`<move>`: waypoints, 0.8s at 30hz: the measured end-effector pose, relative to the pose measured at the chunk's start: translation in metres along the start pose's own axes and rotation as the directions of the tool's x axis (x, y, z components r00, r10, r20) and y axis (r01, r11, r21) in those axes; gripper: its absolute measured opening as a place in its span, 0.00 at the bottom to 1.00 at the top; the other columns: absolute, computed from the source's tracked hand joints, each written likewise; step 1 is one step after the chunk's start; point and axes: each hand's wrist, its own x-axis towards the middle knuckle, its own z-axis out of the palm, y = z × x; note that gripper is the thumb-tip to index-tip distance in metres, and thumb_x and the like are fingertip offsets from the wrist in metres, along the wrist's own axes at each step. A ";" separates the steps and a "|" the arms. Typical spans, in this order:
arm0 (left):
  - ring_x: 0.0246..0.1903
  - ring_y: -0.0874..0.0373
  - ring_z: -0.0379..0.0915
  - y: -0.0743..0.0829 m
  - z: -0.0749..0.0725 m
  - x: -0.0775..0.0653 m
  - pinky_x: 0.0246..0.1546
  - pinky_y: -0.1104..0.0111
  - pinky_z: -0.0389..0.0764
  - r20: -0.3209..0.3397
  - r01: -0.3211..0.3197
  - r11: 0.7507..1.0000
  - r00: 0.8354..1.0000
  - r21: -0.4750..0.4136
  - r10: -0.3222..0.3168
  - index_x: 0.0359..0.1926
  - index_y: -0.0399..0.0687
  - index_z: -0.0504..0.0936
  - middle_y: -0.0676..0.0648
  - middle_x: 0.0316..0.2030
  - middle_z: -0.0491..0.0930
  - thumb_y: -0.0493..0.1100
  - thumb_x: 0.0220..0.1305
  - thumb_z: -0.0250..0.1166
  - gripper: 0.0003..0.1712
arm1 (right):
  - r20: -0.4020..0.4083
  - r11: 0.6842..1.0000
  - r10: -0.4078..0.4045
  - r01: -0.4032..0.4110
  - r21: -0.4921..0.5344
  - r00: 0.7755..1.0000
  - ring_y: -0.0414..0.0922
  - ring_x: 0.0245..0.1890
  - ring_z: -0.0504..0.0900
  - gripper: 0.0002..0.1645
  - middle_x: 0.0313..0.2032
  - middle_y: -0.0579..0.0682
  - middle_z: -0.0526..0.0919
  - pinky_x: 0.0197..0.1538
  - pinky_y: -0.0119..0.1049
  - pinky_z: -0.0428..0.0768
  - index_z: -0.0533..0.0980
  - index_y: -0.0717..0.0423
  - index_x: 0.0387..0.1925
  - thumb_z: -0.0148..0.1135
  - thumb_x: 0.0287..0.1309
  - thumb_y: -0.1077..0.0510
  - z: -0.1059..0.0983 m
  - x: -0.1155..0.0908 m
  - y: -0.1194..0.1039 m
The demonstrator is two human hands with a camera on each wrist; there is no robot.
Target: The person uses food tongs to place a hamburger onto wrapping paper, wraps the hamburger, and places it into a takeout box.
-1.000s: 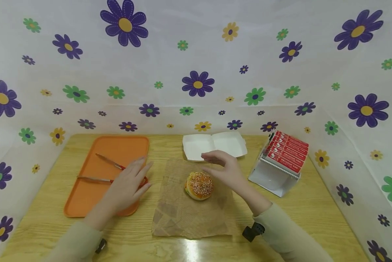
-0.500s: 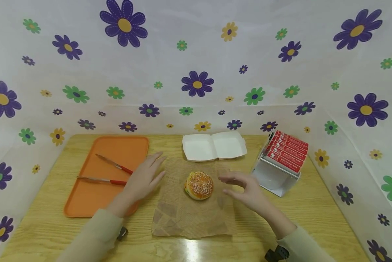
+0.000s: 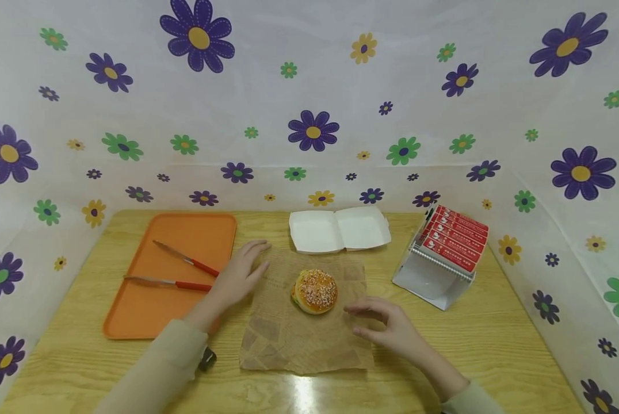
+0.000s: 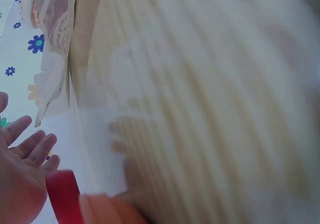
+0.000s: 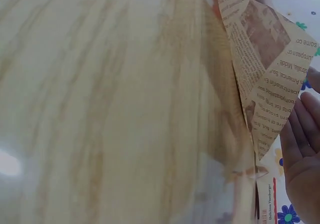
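Observation:
A sesame-topped burger (image 3: 314,291) sits on a sheet of brown newsprint-patterned wrapping paper (image 3: 301,348) in the head view. Beside the paper's upper left edge is my left hand (image 3: 239,274), its fingers extended and holding nothing. My right hand (image 3: 387,329) is over the paper's right edge, with fingers loosely bent and thumb apart. In the right wrist view, the paper's edge (image 5: 270,49) stands up off the table, close to the right fingers (image 5: 302,119); whether they touch it I cannot tell.
An orange tray (image 3: 138,310) at left carries two red-handled knives (image 3: 193,286). Behind the paper lies an opened white clamshell box (image 3: 314,233). A white dispenser (image 3: 428,282) with red-printed packs (image 3: 457,238) stands right. Flowered cloth (image 3: 258,92) encloses the wooden table (image 3: 470,345).
My left hand has moved right, from over the tray to the paper's left edge. My right hand has drawn back from above the burger, down to the paper's right edge.

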 end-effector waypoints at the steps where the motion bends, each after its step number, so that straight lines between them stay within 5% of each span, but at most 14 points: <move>1: 0.74 0.37 0.68 0.000 0.001 0.001 0.77 0.41 0.69 -0.001 0.008 1.000 1.000 -0.025 -0.008 0.73 0.38 0.73 0.35 0.74 0.72 0.47 0.82 0.57 0.27 | 0.007 1.000 0.010 -0.010 0.002 1.000 0.30 0.56 0.84 0.23 0.55 0.62 0.88 0.63 0.29 0.84 0.83 0.63 0.56 0.76 0.58 0.67 0.001 -0.001 0.001; 13: 0.60 0.40 0.78 0.002 0.009 0.010 0.64 0.46 0.83 0.016 0.137 0.964 0.990 -0.226 -0.137 0.73 0.39 0.73 0.34 0.68 0.77 0.44 0.79 0.61 0.27 | 0.094 0.998 0.066 -0.065 -0.012 0.993 0.33 0.60 0.84 0.23 0.56 0.58 0.89 0.68 0.27 0.79 0.84 0.59 0.57 0.77 0.59 0.64 0.002 -0.007 0.010; 24: 0.66 0.32 0.76 0.011 0.010 0.016 0.68 0.43 0.79 0.054 0.325 0.868 0.942 -0.374 -0.330 0.71 0.37 0.75 0.28 0.68 0.76 0.38 0.74 0.67 0.28 | 0.141 0.998 0.057 -0.058 0.001 0.988 0.34 0.66 0.80 0.25 0.58 0.59 0.88 0.72 0.20 0.69 0.84 0.59 0.57 0.79 0.57 0.62 0.002 -0.015 0.023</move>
